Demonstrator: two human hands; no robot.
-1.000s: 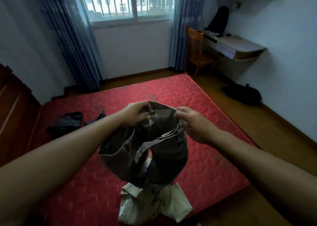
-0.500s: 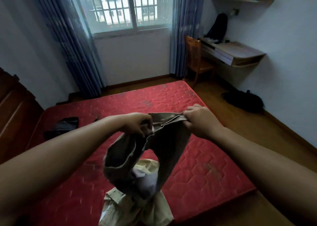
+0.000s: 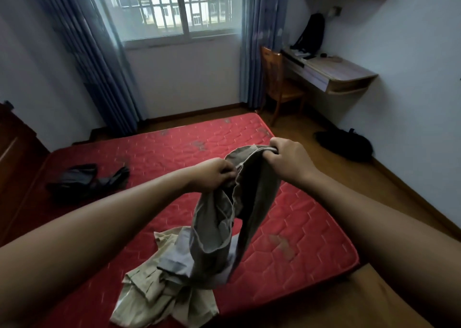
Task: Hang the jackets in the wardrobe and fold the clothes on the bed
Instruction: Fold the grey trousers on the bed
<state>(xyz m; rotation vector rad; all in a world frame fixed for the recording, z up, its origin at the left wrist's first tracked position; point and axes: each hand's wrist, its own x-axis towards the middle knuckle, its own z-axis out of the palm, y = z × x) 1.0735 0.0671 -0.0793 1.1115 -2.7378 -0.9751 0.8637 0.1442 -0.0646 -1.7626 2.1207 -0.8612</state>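
Olive-grey woven cloth forms the held garment, which hangs in the air above the near half of the bed. Its upper hem is stretched between both hands. The body droops below in loose folds, and one tubular opening (leg or sleeve, cannot be told) gapes toward the camera. The inner face reads darker than the outer face.

Left hand: grip clenched on a bunched part of the hem, fingers curled round the fabric.

Right hand: grip clenched on the opposite end of the same hem, slightly higher and farther from the camera.

A beige garment lies crumpled at the near edge of the bed, with a grey-blue piece on top of it. The lower end of the held garment overlaps this pile in the view; whether it touches cannot be told.

Dark clothes lie in a heap on the left side of the bed, well apart from the pile. The mattress is red, quilted and stained in places.

Beyond the bed stand a wooden chair and a wall-mounted surface. A black bag lies on the floor.
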